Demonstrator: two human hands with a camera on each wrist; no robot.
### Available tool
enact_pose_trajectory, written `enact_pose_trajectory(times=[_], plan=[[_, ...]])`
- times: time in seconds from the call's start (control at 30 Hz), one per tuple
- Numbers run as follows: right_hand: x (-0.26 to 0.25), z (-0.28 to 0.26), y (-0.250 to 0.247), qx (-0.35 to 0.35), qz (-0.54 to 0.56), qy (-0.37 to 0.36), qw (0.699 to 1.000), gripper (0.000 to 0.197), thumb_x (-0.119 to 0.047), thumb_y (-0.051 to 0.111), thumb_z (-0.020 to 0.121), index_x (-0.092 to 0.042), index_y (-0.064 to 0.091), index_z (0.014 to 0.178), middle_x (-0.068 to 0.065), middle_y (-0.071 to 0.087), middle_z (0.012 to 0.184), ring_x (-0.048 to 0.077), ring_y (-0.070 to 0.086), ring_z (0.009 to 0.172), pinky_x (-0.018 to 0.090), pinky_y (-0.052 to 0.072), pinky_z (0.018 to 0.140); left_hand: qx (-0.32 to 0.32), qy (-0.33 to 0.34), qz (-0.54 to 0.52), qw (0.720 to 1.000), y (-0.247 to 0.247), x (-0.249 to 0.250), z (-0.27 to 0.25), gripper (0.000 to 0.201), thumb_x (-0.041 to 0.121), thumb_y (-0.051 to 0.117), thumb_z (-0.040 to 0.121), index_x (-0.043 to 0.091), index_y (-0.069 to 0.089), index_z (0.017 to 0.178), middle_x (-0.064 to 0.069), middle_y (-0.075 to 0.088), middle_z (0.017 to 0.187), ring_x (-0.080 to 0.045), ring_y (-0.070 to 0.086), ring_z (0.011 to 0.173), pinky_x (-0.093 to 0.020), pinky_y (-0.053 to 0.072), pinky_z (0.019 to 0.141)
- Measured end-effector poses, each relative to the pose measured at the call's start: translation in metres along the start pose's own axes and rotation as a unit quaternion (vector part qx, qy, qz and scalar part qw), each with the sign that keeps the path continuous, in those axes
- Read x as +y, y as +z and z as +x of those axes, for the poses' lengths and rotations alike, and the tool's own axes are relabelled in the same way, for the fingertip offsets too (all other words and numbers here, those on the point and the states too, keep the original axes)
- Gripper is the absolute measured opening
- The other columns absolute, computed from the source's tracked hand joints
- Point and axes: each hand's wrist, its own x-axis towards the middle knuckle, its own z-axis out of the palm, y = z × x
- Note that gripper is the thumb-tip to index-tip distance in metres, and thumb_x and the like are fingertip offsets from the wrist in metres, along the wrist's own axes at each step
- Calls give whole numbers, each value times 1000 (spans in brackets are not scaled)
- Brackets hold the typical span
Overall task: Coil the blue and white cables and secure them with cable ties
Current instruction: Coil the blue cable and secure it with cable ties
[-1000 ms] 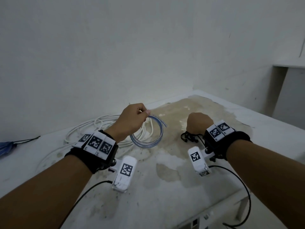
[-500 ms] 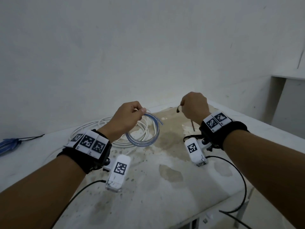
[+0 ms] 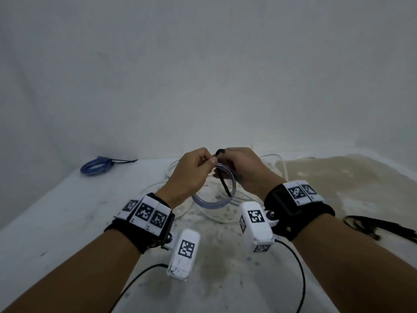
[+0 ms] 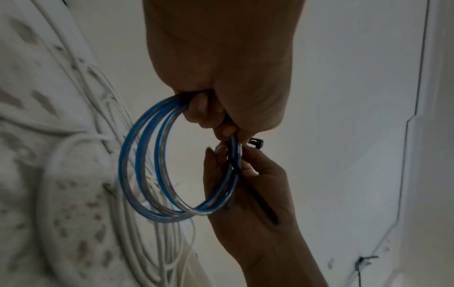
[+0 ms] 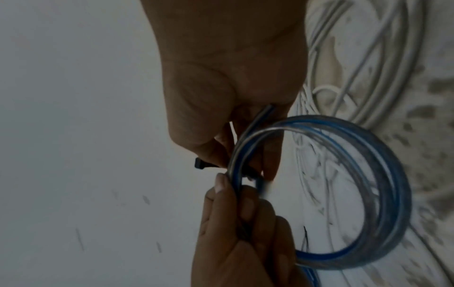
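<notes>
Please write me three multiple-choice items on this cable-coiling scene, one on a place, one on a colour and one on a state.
1. Where does the already tied dark blue cable coil lie?
A. far left of the white table
B. by the right wrist
C. on the floor

2. What colour is the thin plastic cable tie in the right hand?
A. white
B. red
C. black

3. How is the blue-and-clear cable coil held by the left hand?
A. tied shut
B. not yet tied
C. lying uncoiled

Answers: 1 A, the head view shows it at the table's far left; 2 C, the strap and its head are black; 3 B, the tie lies along the coil, unclosed.
</notes>
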Motion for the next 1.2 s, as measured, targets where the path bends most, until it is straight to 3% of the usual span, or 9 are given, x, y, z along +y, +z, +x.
enact_pose_trajectory(times=[0.23,0.4,0.57,0.63,0.77,0.9,1.03,1.13,1.2], plan=[[49,27,49,14,4,32,999,12,-2,61,89,1,66,79,19,65,76,29,63,64,35,57,62,74,-75,42,994,-25,-55,0,19,17,57,93,10,63,77,-6,62,72,-19,55,69,-47,51,77],[45,50,62,51,-76,-39,995,5,-6,63,91,-3,64,86,12,67,73,17,65,59,26,54,51,107,-107,-2,988,-31,-67,24,14,12,56,92,10,67,84,-11,69,84,-18,61,76,-45,53,81],[33,72,64,77,-111,-94,986,11,-9,66,90,-9,59,98,14,71,77,14,63,56,24,51,50,107,-124,-89,983,-38,-59,53,30,8,58,91,15,62,120,-5,71,100,-13,69,93,-24,53,81],[30,76,62,82,-113,-103,985,20,-10,66,88,-13,54,105,16,69,81,19,64,60,25,50,51,87,-117,-103,984,-38,-53,58,27,5,57,92,16,68,114,-3,73,95,-9,70,87,-17,51,73],[23,82,57,76,-161,-111,978,35,-11,66,86,-16,48,115,14,68,89,19,65,64,28,55,56,75,-108,-105,986,-36,-43,58,21,1,52,94,9,70,89,12,64,52,4,56,44,-5,36,43],[14,79,49,52,-218,-99,969,33,-15,62,89,-16,45,118,15,69,94,20,67,62,27,56,55,85,-121,-75,986,-36,-38,60,20,2,55,91,5,70,79,13,50,38,0,41,32,-8,29,37],[5,75,43,33,-408,-152,900,23,-21,59,92,-20,47,112,1,70,83,21,68,75,36,54,71,115,-151,-82,978,-34,-38,59,17,3,58,87,-1,72,77,2,45,46,-3,34,34,-14,26,37],[-5,69,39,-23,-509,-256,821,29,-14,68,82,-27,57,105,-5,65,102,14,61,92,31,49,80,137,-183,-87,970,-43,-37,61,16,0,58,85,-5,73,87,-3,38,54,-9,28,38,-19,21,40],[-9,66,38,-86,-524,-283,799,33,-15,75,78,-29,66,106,-3,54,114,11,54,100,24,47,81,140,-208,-90,964,-51,-37,61,16,-1,59,82,-3,72,74,-2,34,53,-13,23,41,-23,17,43]])
